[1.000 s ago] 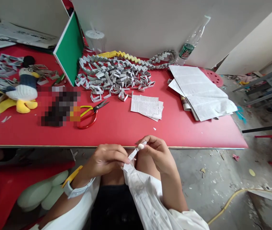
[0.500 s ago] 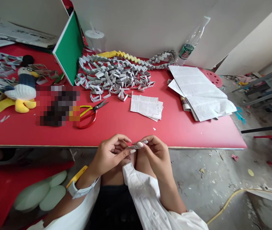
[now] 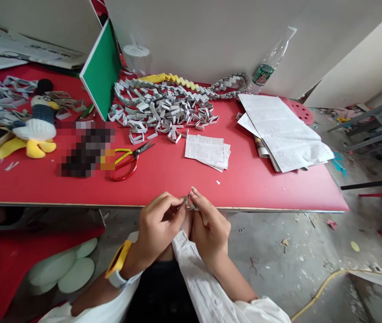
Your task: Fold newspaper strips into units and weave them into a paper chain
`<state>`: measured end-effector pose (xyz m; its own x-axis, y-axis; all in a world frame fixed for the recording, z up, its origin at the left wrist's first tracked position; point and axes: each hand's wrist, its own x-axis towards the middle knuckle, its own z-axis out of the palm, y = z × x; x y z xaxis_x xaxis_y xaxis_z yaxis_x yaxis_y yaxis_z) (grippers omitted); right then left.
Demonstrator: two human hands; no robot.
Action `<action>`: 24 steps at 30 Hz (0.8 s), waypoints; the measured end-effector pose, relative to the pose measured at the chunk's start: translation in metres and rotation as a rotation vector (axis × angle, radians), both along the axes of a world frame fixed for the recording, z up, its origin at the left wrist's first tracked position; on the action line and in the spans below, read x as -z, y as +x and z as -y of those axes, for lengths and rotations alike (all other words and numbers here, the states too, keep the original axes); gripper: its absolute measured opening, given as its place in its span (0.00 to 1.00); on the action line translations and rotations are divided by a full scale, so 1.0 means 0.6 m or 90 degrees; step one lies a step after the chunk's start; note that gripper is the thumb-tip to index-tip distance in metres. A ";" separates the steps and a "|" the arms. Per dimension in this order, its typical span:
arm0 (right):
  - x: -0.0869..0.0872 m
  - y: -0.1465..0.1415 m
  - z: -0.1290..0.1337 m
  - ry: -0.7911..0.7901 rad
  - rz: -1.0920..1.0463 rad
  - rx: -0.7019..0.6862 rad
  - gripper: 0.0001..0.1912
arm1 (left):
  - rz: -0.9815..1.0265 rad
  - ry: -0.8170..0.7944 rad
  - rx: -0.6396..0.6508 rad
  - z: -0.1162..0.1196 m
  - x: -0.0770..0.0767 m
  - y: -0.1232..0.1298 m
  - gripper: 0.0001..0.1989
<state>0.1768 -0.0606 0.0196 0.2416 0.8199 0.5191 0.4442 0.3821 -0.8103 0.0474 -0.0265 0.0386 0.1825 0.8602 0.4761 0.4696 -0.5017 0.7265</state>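
Red tabletop runs across the head view, up against a grey wall, and it's busy at the back: a heap of folded paper links, a yellow-and-grey chain behind it, a green board to the left, a bottle to the right. Nearer, scissors lie with blades slightly apart beside paper slips; loose sheets spread over to the right.

Down at the table's near edge, over the lap, here's the small paper piece, fingers blocking most of it! Its direction and long axis? Can't tell. Just greyish-white slivers peek through. Left hand pinches it, thumb against fingers; right hand grips it too, fingertips almost meeting the left's.
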 end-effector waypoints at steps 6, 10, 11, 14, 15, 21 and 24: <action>0.005 0.002 0.000 0.025 0.092 -0.022 0.30 | 0.021 0.092 0.040 0.009 0.012 0.006 0.16; 0.002 0.007 -0.002 0.018 0.031 0.076 0.24 | 0.078 0.031 0.028 0.014 0.014 0.001 0.18; 0.000 0.008 -0.003 0.007 0.019 0.085 0.22 | 0.100 0.007 0.030 0.015 0.014 0.001 0.18; -0.004 0.007 -0.004 0.001 0.004 0.080 0.20 | 0.152 -0.038 0.031 0.016 0.013 0.006 0.15; -0.005 0.006 -0.003 0.004 -0.002 0.076 0.20 | 0.158 -0.039 0.024 0.016 0.013 0.008 0.13; -0.006 0.005 0.001 -0.042 -0.082 0.042 0.17 | 0.109 -0.010 0.017 0.010 0.007 0.015 0.12; -0.015 0.016 -0.003 -0.091 -0.111 0.028 0.12 | 0.164 -0.102 0.081 0.007 0.001 0.012 0.09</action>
